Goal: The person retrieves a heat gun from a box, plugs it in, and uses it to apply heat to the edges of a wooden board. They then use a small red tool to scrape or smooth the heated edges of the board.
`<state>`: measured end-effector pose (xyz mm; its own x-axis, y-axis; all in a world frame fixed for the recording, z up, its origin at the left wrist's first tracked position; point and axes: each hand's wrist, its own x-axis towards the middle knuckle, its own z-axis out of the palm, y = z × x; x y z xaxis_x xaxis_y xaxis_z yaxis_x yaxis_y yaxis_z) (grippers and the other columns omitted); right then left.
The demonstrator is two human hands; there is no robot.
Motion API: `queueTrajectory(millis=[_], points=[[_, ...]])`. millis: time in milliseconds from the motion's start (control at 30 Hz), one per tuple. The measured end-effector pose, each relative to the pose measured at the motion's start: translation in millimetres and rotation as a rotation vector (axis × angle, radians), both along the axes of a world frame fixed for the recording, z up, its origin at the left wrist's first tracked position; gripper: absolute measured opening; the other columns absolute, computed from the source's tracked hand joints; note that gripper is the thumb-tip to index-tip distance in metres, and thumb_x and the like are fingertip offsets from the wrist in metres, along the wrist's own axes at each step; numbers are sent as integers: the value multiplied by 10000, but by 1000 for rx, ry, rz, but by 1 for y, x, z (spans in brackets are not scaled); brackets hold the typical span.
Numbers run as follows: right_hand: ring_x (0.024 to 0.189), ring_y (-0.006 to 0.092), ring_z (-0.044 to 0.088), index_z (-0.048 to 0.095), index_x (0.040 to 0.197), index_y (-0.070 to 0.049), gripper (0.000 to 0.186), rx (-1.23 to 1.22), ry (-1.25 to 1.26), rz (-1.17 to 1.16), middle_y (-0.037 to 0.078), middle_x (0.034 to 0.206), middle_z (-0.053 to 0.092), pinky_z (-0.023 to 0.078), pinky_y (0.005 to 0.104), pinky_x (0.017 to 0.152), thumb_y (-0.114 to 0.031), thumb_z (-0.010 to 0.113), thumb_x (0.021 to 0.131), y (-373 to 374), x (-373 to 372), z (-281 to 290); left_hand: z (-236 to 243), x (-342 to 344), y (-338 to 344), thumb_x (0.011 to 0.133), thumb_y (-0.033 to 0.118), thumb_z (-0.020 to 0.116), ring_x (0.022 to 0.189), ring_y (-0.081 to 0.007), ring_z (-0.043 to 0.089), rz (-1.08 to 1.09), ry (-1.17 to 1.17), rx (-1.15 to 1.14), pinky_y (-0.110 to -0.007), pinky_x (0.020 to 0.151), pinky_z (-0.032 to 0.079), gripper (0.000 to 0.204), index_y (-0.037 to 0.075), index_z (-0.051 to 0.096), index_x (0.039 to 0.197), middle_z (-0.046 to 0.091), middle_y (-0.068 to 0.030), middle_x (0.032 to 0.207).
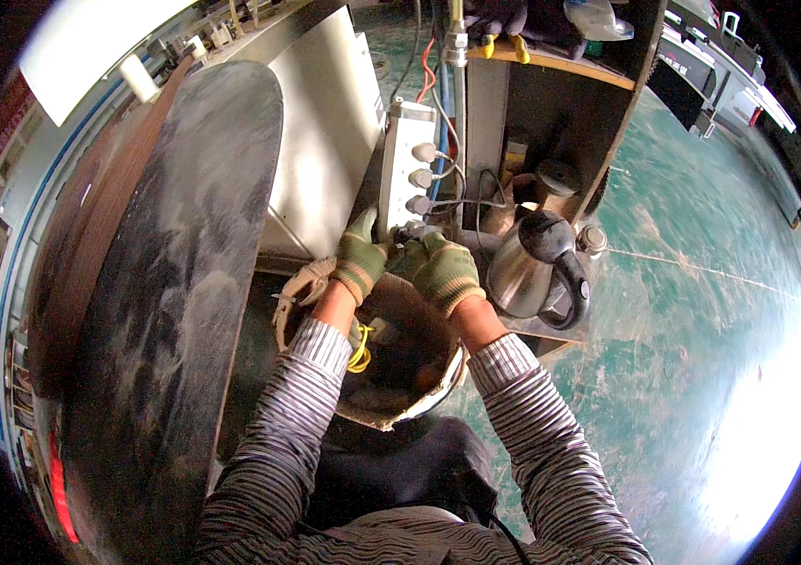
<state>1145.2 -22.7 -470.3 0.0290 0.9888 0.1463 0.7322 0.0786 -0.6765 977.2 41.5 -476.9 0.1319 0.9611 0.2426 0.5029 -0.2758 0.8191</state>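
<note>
A long white power strip (404,162) stands upright in front of me, with several grey plugs (424,152) seated in its face and dark cords trailing off to the right. My left hand (361,259), in a green knit glove, grips the lower left edge of the strip with the thumb up along its side. Gloved alike, my right hand (445,271) is closed at the strip's bottom end around a dark grey plug (414,232). The fingertips partly cover that plug, so how deep it sits is hidden.
Below my hands is a worn bin (400,411) with a yellow cord (360,350) in it. A steel electric kettle (525,268) stands close to my right hand, beside an open shelf (570,66). To the left rises a large dark board (170,264).
</note>
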Motion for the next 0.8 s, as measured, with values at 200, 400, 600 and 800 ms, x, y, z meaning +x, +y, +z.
queueTrajectory(millis=[200, 400, 600, 800], points=[[1009, 394, 714, 639, 1229, -110, 641, 2, 32, -81, 219, 1077, 727, 569, 489, 855, -558, 800, 799, -18, -5, 18, -18, -8, 11, 936, 30, 581, 1097, -167, 647, -250, -475, -195, -353, 972, 546, 437, 18, 593, 1373, 686, -94, 1233], [863, 450, 702, 671, 983, -84, 207, 246, 77, -41, 230, 895, 724, 553, 518, 739, -288, 668, 951, -21, -1, 30, -18, -2, 26, 1026, 490, 572, 1070, -214, 662, -317, -764, -298, -372, 908, 567, 552, 47, 610, 1353, 684, -87, 1219], [840, 442, 697, 675, 897, -77, 199, 243, -11, 60, 223, 851, 708, 534, 504, 691, -273, 685, 931, -12, 13, 34, -11, 24, 32, 1019, 629, 504, 916, -145, 617, -132, -858, -546, -313, 764, 541, 673, 50, 632, 1336, 657, -59, 1099], [810, 444, 683, 676, 900, -76, 210, 230, 52, 44, 223, 833, 686, 519, 507, 670, -282, 669, 938, -5, 12, 28, -50, 21, 59, 1080, 427, 507, 1007, -182, 616, -48, -670, -252, -351, 895, 515, 523, 2, 605, 1368, 653, -91, 1164]])
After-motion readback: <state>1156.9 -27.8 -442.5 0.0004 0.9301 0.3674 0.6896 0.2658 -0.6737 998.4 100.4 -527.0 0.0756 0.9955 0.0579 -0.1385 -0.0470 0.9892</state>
